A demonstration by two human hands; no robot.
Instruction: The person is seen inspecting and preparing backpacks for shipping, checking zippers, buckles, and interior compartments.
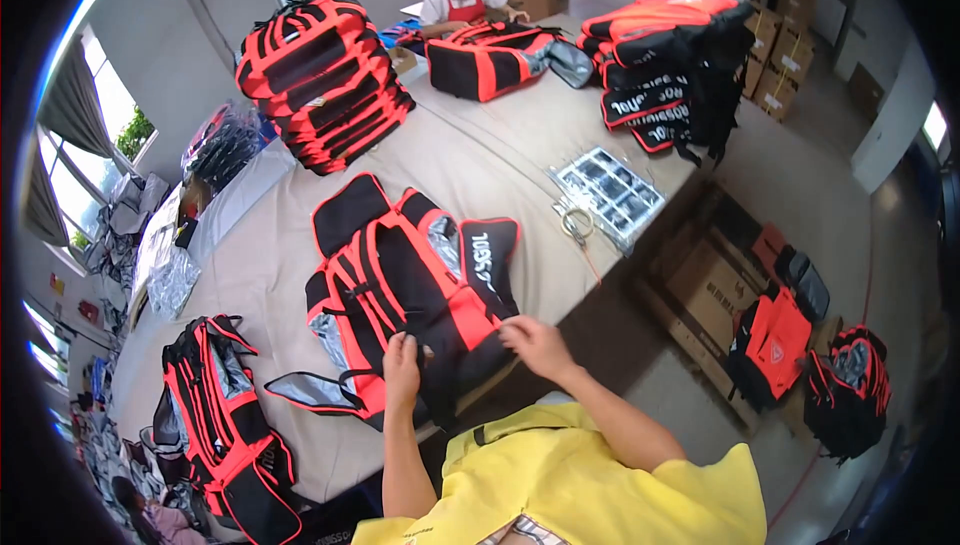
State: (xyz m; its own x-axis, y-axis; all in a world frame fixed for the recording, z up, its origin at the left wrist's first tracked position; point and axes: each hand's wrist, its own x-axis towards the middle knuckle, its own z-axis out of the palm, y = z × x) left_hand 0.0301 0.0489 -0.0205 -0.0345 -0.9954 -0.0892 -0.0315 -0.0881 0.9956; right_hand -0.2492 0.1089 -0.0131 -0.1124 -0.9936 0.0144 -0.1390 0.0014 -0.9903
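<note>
The bag (408, 265) lay spread at the near edge of the table (460, 160), its lower part gripped by the left hand (402, 370) and its side pinched by the right hand (538, 348), apparently being straightened, the next move seemingly calling for even tension.

1. From our bag (420, 275), we could pass toward one o'clock over bare table (480, 165).
2. A stack (322, 85) blocks us at eleven o'clock.
3. A packet (615, 190) bars two, a second bag (215, 415) eight.
</note>
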